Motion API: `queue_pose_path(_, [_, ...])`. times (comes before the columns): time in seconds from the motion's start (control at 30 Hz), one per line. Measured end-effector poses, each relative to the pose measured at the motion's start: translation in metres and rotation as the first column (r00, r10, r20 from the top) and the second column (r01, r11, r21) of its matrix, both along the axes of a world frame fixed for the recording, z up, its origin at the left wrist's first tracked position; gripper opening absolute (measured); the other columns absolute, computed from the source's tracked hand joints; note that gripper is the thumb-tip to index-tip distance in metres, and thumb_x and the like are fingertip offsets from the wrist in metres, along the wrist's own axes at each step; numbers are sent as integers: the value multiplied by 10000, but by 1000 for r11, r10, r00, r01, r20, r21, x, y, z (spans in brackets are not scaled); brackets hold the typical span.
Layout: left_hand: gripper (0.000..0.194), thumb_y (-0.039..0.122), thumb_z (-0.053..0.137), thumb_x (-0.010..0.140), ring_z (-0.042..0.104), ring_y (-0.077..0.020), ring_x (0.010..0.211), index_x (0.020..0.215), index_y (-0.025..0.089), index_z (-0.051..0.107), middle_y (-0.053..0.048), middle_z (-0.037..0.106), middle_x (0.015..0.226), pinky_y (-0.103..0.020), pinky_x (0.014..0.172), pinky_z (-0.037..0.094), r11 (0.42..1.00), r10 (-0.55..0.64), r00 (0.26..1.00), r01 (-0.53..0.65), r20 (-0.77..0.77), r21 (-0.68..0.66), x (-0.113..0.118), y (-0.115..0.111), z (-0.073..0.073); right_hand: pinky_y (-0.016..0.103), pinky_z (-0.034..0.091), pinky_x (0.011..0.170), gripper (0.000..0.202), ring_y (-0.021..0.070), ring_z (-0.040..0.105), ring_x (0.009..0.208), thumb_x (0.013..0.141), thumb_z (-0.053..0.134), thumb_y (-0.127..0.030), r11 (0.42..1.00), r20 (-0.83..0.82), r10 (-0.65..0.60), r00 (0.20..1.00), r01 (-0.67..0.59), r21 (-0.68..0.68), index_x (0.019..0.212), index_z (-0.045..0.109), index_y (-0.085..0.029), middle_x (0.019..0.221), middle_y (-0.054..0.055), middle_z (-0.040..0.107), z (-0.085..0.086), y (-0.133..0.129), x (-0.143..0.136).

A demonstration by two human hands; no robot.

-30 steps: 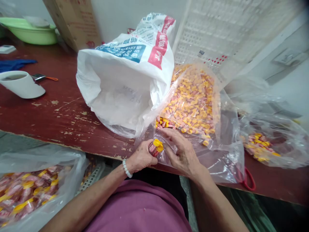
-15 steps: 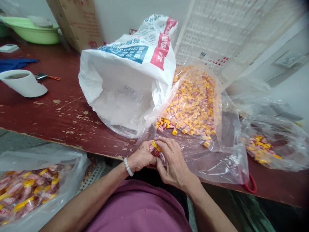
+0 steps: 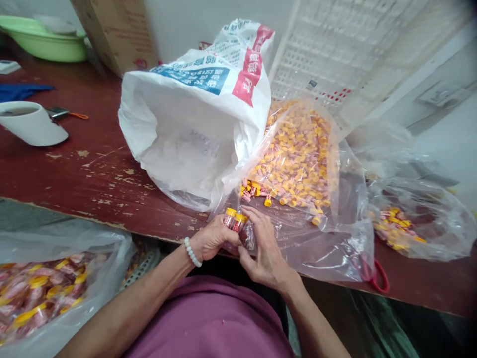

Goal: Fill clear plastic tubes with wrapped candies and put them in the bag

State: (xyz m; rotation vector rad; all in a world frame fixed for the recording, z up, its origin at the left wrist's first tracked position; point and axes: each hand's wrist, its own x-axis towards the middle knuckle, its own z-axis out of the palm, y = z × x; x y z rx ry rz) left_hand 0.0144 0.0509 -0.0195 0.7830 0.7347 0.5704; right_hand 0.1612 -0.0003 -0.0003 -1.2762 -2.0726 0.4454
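Small red-and-white tubes with yellow caps (image 3: 239, 222) stand close together between my hands at the table's front edge. My left hand (image 3: 214, 238), with a pale bead bracelet at the wrist, is closed round their left side. On their right is my right hand (image 3: 264, 248), its fingers bent and thumb apart, fingertips at clear plastic beside the tubes. Behind them, a clear plastic bag (image 3: 346, 238) holds a large heap of similar small tubes (image 3: 294, 154). A few loose tubes (image 3: 253, 189) lie at the heap's near left.
A large white sack (image 3: 186, 144) gapes behind my hands. Red-handled scissors (image 3: 380, 276) lie right. Another tube bag (image 3: 400, 226) is beyond. At lower left is a bag of larger tubes (image 3: 37, 288). A white cup (image 3: 32, 124), green basin (image 3: 44, 44), carton (image 3: 119, 37) and white crate (image 3: 313, 54) stand behind.
My left hand has shifted slightly left and more of the yellow-capped tubes now show above it. The fingers of my right hand have drawn back from the caps. The view has shifted slightly.
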Motion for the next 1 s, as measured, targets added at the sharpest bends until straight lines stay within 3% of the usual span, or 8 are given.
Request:
queue_pose_path(0.1, [258,28,557,463,571,-143,578,710,93,595,-41,624,652,-233,547,454,998,-4,997,9,80,-65,0,-3,-3,483,311,1025,742,271,352,1231,689,571,-168,999,68,29,997,-26,-41,1368,273,-184,1354,119,399,-3,-1,-1])
queue_pose_path(0.27, [245,5,570,445,538,-111,571,672,94,593,-14,604,623,-196,530,419,994,43,993,-31,114,-104,3,-7,-4,469,360,936,787,287,434,1111,595,738,-298,998,79,-56,995,54,25,1288,380,-198,1219,114,514,-13,7,-4])
queue_pose_path(0.57, [278,9,592,443,539,-111,614,706,100,595,-14,592,664,-200,566,431,991,59,984,-37,170,-128,5,-11,-1,426,369,902,631,248,505,1002,533,732,-258,987,7,-77,997,76,141,1121,514,-190,1066,65,605,-10,9,-11])
queue_pose_path(0.7, [263,24,600,471,540,-122,626,723,96,589,-22,577,688,-214,550,451,989,140,987,-137,78,-50,1,-9,-2,427,358,978,757,265,433,1165,576,766,-387,1000,36,-13,999,12,14,1243,457,-205,1274,103,488,-13,19,2])
queue_pose_path(0.8, [316,57,635,495,550,-141,619,799,120,577,-21,581,755,-250,510,477,984,176,984,-176,-16,26,-8,-6,1,425,370,995,711,257,397,1207,702,674,-466,978,-11,-208,978,208,-20,1300,410,-184,1319,143,401,-27,42,30])
queue_pose_path(0.9, [404,80,668,525,567,-160,678,904,146,547,-29,591,849,-284,540,505,986,144,989,-140,-40,89,-16,-7,3,446,402,938,442,265,468,1064,792,577,-407,862,58,-506,860,504,45,1145,535,-144,1124,152,502,-47,71,56])
queue_pose_path(1.0, [524,48,653,521,560,-150,709,1007,160,492,-24,592,872,-258,565,488,985,121,991,-112,-58,132,-17,-10,2,462,416,883,283,280,494,968,796,541,-310,822,129,-568,813,567,54,1008,586,-128,1003,154,548,-62,91,69])
